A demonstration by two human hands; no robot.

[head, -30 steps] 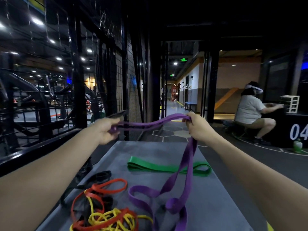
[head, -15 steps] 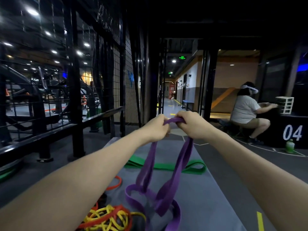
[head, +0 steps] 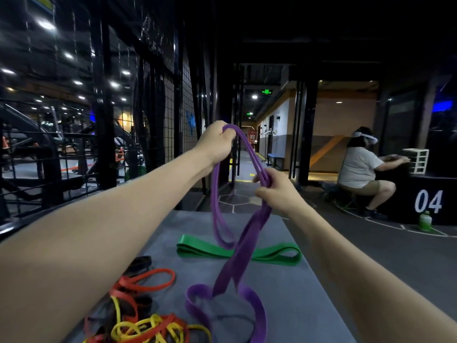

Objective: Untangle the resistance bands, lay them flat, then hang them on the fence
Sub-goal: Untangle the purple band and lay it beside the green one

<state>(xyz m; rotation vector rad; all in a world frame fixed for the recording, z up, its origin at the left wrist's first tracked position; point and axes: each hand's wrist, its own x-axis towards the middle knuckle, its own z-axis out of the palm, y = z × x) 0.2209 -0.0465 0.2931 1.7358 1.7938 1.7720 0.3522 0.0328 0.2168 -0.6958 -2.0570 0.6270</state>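
Purple rubber, the purple band [head: 243,246] hangs between both hands in the head view: the left hand [head: 217,144] grips its top loop high, the right hand [head: 277,191] pinches doubled strands lower, and the tail coils on the grey mat [head: 309,293]. The green band [head: 237,253] lies flat beyond. To clear the twist, I'd spread the hands apart and let the loop drop open.

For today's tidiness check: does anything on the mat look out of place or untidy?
Yes. At the mat's near left corner the orange and yellow bands lie knotted in a heap with a black band, not flat. The purple band, held up by both hands, hangs twisted. Only the green band lies flat.
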